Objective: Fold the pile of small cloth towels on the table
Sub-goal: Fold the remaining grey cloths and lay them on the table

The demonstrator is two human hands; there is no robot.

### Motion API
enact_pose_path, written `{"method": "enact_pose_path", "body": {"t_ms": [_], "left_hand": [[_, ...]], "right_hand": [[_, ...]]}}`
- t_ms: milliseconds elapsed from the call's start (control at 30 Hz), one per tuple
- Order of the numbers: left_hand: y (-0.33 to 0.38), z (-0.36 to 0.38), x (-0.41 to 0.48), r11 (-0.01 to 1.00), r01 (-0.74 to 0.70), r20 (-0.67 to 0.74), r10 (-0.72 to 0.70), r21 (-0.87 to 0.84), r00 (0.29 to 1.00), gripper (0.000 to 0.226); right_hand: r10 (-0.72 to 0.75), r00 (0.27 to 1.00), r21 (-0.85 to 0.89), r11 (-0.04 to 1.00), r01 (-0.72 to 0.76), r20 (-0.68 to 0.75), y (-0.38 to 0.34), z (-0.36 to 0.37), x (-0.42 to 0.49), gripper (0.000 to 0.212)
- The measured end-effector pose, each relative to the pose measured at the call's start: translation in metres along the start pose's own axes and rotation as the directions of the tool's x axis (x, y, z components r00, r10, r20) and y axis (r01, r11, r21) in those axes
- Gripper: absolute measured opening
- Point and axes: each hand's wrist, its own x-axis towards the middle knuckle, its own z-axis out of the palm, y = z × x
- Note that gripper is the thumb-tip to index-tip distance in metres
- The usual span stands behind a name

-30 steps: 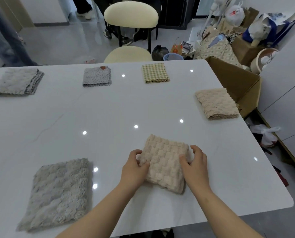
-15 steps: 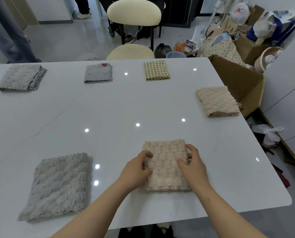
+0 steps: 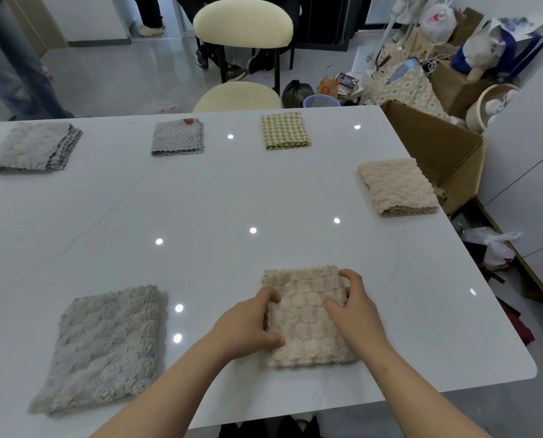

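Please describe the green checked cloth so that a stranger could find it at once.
On the glossy white table, look along the far edge, in front of the cream round stool. A small folded square cloth lies there, right of the grey dotted cloth. Only it has a green-and-cream check pattern.

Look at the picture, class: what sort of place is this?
Probably a home room partly used for storage: a white table, cream stools behind it, cardboard boxes and plastic bags heaped by the wall.

On the table (image 3: 200,200) are laid a front towel (image 3: 308,317), a second towel (image 3: 102,346) to its left, a row of three towels (image 3: 178,137) behind, and a side towel (image 3: 396,186) at the right.
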Motion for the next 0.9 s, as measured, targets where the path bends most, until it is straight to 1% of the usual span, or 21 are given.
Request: {"method": "enact_pose_path", "body": {"t_ms": [67,133,200,233,300,333,433,567,700,800,900], "left_hand": [[0.002,0.0,-0.001,0.998,0.014,-0.023,-0.013,0.068,1.0,0.061],[0.003,0.0,-0.002,0.988,0.017,-0.089,-0.003,0.154,0.996,0.059],[0.002,0.001,-0.001,0.973,-0.038,-0.19,0.082,0.228,0.978,0.058],[0.002,0.001,0.0,0.96,-0.076,-0.214,0.136,0.269,0.967,0.06],[0.003,0.003,0.003,0.935,-0.128,-0.182,0.196,0.33,0.963,0.069],[0.003,0.004,0.005,0.929,-0.13,-0.151,0.192,0.345,0.97,0.074],[0.003,0.004,0.01,0.925,-0.1,-0.113,0.15,0.366,0.982,0.081],[0.004,-0.002,0.014,0.938,-0.114,-0.103,0.155,0.328,0.982,0.076],[0.005,-0.004,0.015,0.954,-0.125,-0.122,0.164,0.272,0.979,0.06],[0.007,-0.006,0.016,0.954,-0.14,-0.175,0.191,0.266,0.966,0.054],[0.011,-0.01,0.021,0.94,-0.136,-0.266,0.225,0.313,0.937,0.046]], "right_hand": [[-0.008,1.0,-0.004,1.0,0.008,0.0,0.0,0.0,0.0,0.05],[-0.021,0.999,-0.038,0.999,0.019,-0.035,0.001,0.002,0.0,0.054],[-0.082,0.992,-0.129,0.989,0.069,-0.099,0.004,0.003,-0.001,0.058],[-0.137,0.983,-0.173,0.978,0.114,-0.125,0.004,0.003,-0.002,0.057],[-0.239,0.964,-0.255,0.945,0.205,-0.113,0.003,0.003,-0.002,0.051],[-0.269,0.96,-0.296,0.926,0.235,-0.078,0.003,0.004,-0.001,0.048],[-0.264,0.964,-0.368,0.895,0.251,0.018,0.003,0.006,0.004,0.044],[-0.259,0.965,-0.342,0.904,0.257,0.038,0.003,0.007,0.005,0.043],[-0.259,0.965,-0.283,0.924,0.256,0.027,0.003,0.006,0.004,0.039],[-0.246,0.969,-0.235,0.943,0.236,-0.012,0.002,0.004,0.006,0.035],[-0.249,0.965,-0.226,0.947,0.227,-0.075,-0.001,-0.001,0.012,0.033]]}}
